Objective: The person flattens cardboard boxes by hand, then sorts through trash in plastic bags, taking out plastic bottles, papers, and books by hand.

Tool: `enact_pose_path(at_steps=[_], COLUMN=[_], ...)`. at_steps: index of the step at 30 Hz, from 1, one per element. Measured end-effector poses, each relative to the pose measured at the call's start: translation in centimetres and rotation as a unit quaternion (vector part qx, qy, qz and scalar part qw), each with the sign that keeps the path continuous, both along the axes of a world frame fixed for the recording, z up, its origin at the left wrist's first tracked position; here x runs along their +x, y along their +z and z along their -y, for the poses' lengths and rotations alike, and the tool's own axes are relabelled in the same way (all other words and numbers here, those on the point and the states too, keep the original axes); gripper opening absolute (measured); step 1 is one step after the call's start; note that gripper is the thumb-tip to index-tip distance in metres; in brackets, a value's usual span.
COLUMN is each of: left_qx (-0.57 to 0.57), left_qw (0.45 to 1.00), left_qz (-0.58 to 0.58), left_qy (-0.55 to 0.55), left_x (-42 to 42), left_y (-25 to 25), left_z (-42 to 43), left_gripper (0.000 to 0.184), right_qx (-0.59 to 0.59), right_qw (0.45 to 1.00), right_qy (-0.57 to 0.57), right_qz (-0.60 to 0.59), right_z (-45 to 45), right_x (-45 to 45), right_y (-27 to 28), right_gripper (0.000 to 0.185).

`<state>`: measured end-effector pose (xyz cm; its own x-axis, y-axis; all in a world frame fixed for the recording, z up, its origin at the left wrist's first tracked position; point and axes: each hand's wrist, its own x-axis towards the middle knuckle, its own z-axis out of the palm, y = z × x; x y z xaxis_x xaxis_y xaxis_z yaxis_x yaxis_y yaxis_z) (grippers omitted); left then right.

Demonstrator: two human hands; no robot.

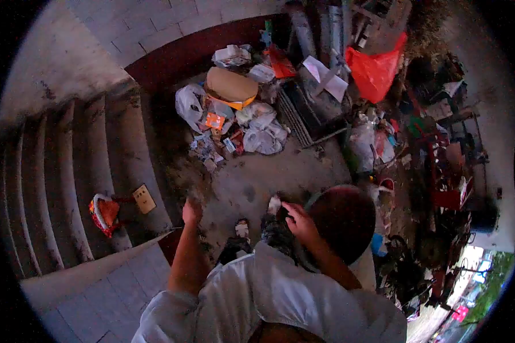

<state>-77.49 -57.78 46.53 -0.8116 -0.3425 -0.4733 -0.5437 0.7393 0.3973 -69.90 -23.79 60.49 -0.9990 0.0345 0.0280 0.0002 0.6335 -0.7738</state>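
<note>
My left hand (193, 212) is closed in front of me, left of my feet. A dim brownish, bristly shape (183, 171) lies just beyond it; whether the fingers grip part of it is too dark to make out. My right hand (300, 222) is empty, its index finger stretched out and the others partly bent. It is beside a large round dark container (340, 226), whose inside is in shadow. Ahead on the floor lies a pile of plastic bags (266, 137), with a brown cardboard piece (230, 86) and a small orange packet (214, 120).
Concrete steps (100, 171) rise on the left, bearing a red-and-orange bag (105, 214) and a tan card (144, 199). A black crate-like box (312, 111) and a red plastic bag (377, 68) are beyond the pile. Mixed clutter (446, 154) lines the right side.
</note>
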Motion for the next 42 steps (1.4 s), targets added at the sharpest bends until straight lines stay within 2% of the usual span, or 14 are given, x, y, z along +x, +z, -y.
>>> enact_pose_path(at_steps=[2,6,12,19,22,23,24,26,29,31,34,36,38,42], left_qx=[0.285,-0.023,-0.074,-0.071,0.081,0.144,0.136,0.185,0.214,0.046,0.107,0.16,0.008,0.043], left_qw=[0.937,0.994,0.967,0.937,0.921,0.903,0.893,0.861,0.831,0.845,0.909,0.851,0.815,0.873], left_qz=[-0.068,0.082,0.199,0.235,0.134,0.092,0.108,0.095,0.122,0.324,0.14,0.159,0.41,0.346], left_qy=[0.193,-0.072,0.139,0.25,0.356,0.393,0.415,0.464,0.498,0.422,0.378,0.474,0.409,0.34], left_x=[0.9,-0.1,1.8,-10.5,-13.2,-13.8,-14.9,-12.0,-3.8,-6.0,0.5,-1.2,-10.7,-12.5], left_y=[-7.9,-2.5,-1.5,-1.8,-4.9,-6.3,-6.3,-9.9,-16.0,-13.7,-16.2,-15.6,-13.2,-14.9], left_z=[2.9,4.4,3.1,5.4,6.0,6.2,5.4,5.3,4.8,2.1,0.1,-0.2,-2.2,-3.2], left_gripper=[0.024,0.032,0.037,0.048,0.054,0.057,0.055,0.054,0.053,0.053,0.057,0.058,0.06,0.058], right_qx=[0.0,0.034,0.171,0.34,0.219,0.023,-0.173,-0.301,-0.199,-0.208,-0.236,-0.263,-0.269,-0.426], right_qw=[0.997,0.967,0.886,0.833,0.931,0.957,0.934,0.899,0.938,0.908,0.896,0.894,0.871,0.784], right_qy=[0.077,0.236,0.365,0.371,0.145,0.047,-0.058,-0.138,-0.106,-0.178,-0.218,-0.23,-0.248,-0.256], right_qz=[0.01,0.083,0.227,0.23,0.253,0.287,0.309,0.287,0.265,0.317,0.307,0.282,0.328,0.372], right_z=[-0.9,-2.4,0.6,0.7,0.5,0.5,0.2,-1.5,-2.6,-2.2,-1.2,-0.1,1.3,1.5], right_x=[-3.5,-12.4,-26.5,-40.7,-47.9,-49.9,-51.7,-53.9,-58.4,-63.0,-66.1,-68.4,-69.4,-70.3], right_y=[-1.7,-5.1,-5.1,-20.7,-27.7,-30.3,-33.4,-41.4,-49.7,-52.0,-56.4,-54.5,-50.9,-48.5], right_gripper=[0.014,0.011,0.011,0.013,0.026,0.028,0.03,0.034,0.038,0.043,0.055,0.064,0.064,0.056])
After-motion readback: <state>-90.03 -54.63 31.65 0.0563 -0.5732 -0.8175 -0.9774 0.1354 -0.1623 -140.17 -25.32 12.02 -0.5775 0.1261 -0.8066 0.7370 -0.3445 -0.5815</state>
